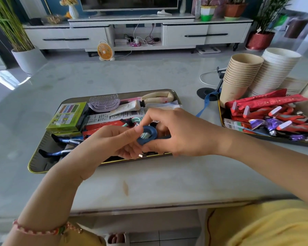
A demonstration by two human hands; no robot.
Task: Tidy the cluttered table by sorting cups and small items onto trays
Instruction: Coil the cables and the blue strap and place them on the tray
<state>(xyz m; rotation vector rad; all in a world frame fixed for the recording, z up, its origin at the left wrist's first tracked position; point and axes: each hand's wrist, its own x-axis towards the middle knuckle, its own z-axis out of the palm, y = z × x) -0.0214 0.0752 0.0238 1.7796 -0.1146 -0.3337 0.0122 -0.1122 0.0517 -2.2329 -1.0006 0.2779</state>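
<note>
Grip: our left hand [112, 139] and right hand [176, 134] meet over the near edge of the small-items tray [34, 167]; both pinch the blue strap [148, 134], the left thumb pressing its coil from the left, the right fingers curled around it from the right and beneath.

Held thing: the blue strap is wound round a bundle of pale green cable [144, 134], raised just above the tray, between our two palms.

Handling: we judge it light, soft and springy; the coil would likely loosen if either pinch gave way, so we would hold across the wound band itself, not by a loose end.

Below the grip: a small metal plug [140, 155] hangs under our left fingers; it looks hard and could snag on the tray rim.

Left of the grip: blue-handled tools [64, 142] and a green box [68, 116] lie in the tray, rigid, easy to nudge aside.

Beyond the grip: a lilac hairbrush [103, 102] and a cream tube [126, 107] lie at the tray's far side.

Right of the grip: a second tray [220, 114], well apart, holds red packets [267, 103], thin and probably slippery.

Farthest right: two stacks of paper cups [260, 71], light and easily crushed; we would take them by the lower wall of a stack.
</note>
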